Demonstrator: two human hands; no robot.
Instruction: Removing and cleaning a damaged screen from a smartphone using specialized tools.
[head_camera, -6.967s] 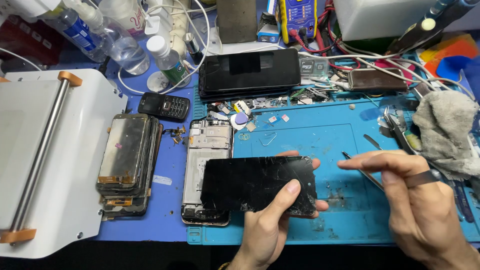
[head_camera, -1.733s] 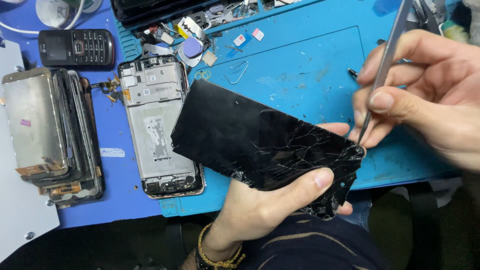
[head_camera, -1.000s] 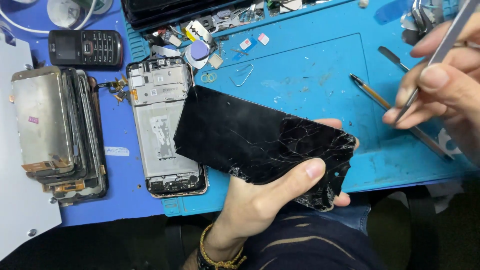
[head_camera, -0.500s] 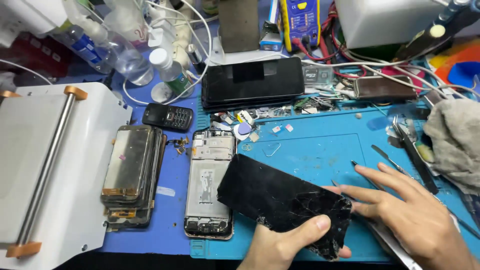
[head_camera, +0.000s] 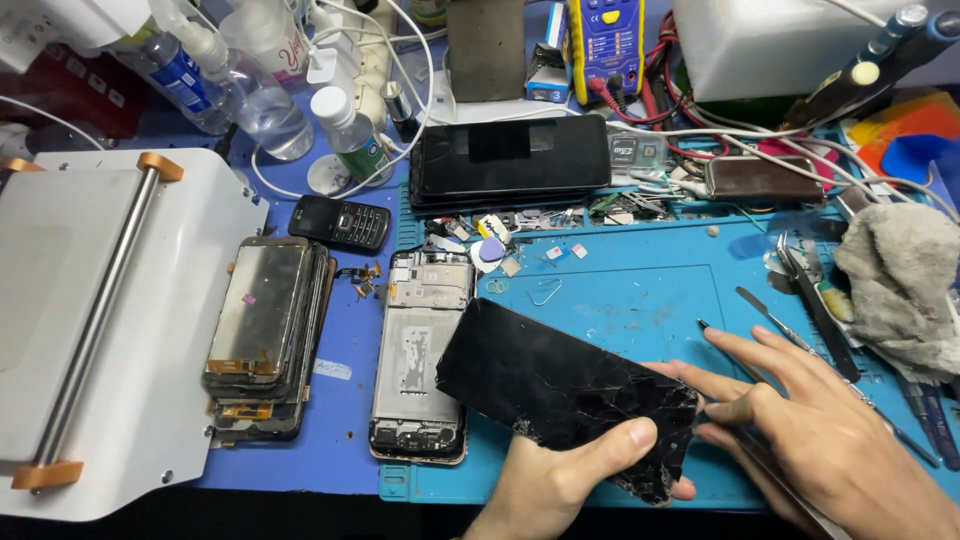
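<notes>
Meanwhile left hand (head_camera: 560, 480) grips cracked black screen (head_camera: 565, 395) (shattered corner); right hand (head_camera: 820, 440) pinches thin tool (head_camera: 770, 470).

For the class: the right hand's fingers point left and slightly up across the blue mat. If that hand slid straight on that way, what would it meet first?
Most likely the cracked black screen panel, which the left hand grips; the right hand has its fingertips already at the panel's right edge, though depth is unclear.

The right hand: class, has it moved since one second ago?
Yes. The right hand has come down from above the blue mat to the cracked screen edge.
</notes>
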